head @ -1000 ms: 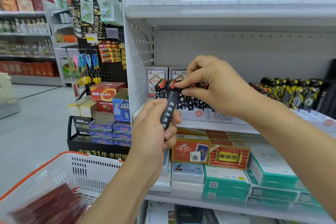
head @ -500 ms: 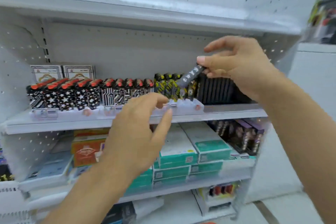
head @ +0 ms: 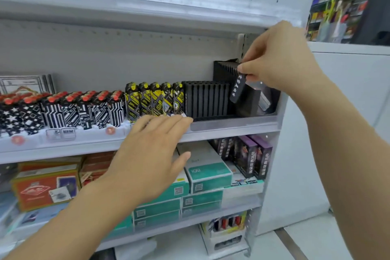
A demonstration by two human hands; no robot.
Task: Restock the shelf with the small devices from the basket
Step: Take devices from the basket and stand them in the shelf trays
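Observation:
My right hand (head: 280, 59) pinches the top of a slim black device (head: 237, 88) with white characters, which hangs over the right end of the middle shelf (head: 232, 127). Below and left of it stands a row of plain black devices (head: 205, 99), with a second black row (head: 226, 69) behind. My left hand (head: 152, 154) hovers open in front of the shelf edge, fingers spread and pointing right, near the yellow-and-black devices (head: 154, 99). The basket is out of view.
Black-and-white patterned devices with red tops (head: 63, 110) fill the shelf's left part. Teal boxes (head: 206, 175), purple boxes (head: 253, 156) and orange card packs (head: 44, 188) sit on the lower shelf. The upper shelf (head: 147, 12) hangs close above. A white counter (head: 348, 91) stands at the right.
The black device passed from my left hand to my right, which carried it rightward along the shelf to its far end. My left hand opened and the view swung right, off the basket.

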